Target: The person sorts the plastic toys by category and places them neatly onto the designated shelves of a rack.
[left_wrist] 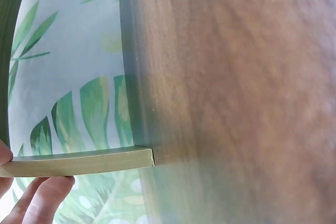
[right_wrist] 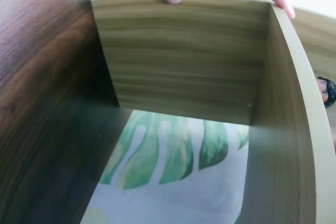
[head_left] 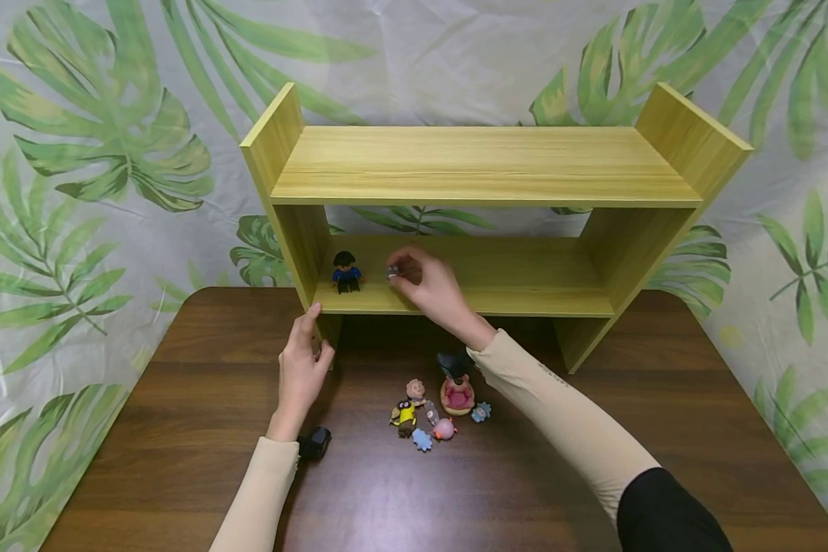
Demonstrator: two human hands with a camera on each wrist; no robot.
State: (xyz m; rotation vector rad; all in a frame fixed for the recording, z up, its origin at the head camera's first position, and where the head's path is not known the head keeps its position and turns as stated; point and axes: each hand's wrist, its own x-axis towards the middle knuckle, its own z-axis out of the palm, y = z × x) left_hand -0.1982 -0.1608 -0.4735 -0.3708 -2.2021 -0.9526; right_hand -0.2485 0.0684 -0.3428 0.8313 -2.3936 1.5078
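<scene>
My right hand [head_left: 431, 285] pinches a small grey toy figure [head_left: 392, 271] between thumb and fingertips, over the middle board of a wooden shelf [head_left: 490, 165]. Left of it, a black-haired toy figure in blue [head_left: 346, 274] stands upright on that board; its head also peeks in at the right edge of the right wrist view. Lower down, my left hand [head_left: 302, 368] grips the front edge of the shelf's left side panel [left_wrist: 94, 162]. Its thumb is on one face of the panel and its fingers are on the other, as both wrist views show.
Several small toys lie on the dark wooden table [head_left: 200, 429] before the shelf. They include a yellow-and-brown figure [head_left: 405, 415], a pink bear in a round seat [head_left: 458, 395], a pink round toy [head_left: 445, 428] and a light blue piece [head_left: 422, 439]. A leaf-patterned cloth [head_left: 428, 69] hangs behind.
</scene>
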